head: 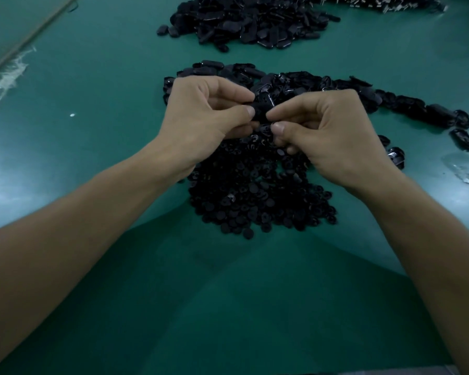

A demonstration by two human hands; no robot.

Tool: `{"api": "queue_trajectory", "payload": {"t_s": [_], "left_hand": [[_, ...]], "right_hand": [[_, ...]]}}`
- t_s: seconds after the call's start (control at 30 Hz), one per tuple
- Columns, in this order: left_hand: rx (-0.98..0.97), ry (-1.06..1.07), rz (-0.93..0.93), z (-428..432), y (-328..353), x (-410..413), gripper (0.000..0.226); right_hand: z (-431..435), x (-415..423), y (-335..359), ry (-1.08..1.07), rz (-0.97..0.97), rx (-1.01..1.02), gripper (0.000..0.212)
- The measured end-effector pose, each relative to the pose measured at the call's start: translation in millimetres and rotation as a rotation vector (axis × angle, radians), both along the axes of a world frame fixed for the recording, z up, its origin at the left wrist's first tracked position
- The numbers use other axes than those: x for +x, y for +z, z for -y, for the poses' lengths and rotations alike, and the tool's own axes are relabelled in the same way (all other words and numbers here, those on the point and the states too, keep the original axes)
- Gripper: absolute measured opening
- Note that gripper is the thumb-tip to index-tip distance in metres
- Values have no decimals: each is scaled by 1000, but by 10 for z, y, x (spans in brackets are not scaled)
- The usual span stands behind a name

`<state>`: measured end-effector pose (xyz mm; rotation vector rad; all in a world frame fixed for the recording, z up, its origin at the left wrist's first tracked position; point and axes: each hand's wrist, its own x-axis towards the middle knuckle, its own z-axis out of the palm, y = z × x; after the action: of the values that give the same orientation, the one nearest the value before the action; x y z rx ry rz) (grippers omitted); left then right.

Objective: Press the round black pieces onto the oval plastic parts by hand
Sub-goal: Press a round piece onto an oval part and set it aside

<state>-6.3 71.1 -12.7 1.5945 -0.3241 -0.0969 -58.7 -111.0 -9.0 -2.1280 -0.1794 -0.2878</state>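
Pinching a black oval plastic part [261, 108] with left hand [201, 112] and right hand [333, 131], fingers curling round it, holding it just above the small round black pieces [255, 196] heaped on the green worktop [92, 136], likely keeping refills near.

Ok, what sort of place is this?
Probably a factory hand-assembly bench: a green work mat, bulk heaps of round black pieces and oval plastic parts, with the left hand and right hand pinching one black part.

Two bare forearms, bare left hand [201, 112], bare right hand [336, 133], short trimmed thumbnails, faint knuckle creases
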Motion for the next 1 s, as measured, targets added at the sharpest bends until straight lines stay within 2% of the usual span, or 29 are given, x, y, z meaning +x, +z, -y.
{"api": "queue_trajectory", "payload": {"t_s": [0.3, 0.4, 0.67, 1.0], "left_hand": [[3, -23, 7, 12, -6, -38, 13], [-1, -23, 6, 19, 2, -42, 14], [10, -57, 83, 28, 57, -82, 14], [73, -73, 172, 18, 33, -76, 16]], "right_hand": [[-32, -18, 47, -34, 131, -29, 10], [-29, -6, 41, -83, 135, 40, 10], [-29, 16, 40, -112, 120, 70, 11], [-36, -34, 88, -61, 127, 16, 28]]}}
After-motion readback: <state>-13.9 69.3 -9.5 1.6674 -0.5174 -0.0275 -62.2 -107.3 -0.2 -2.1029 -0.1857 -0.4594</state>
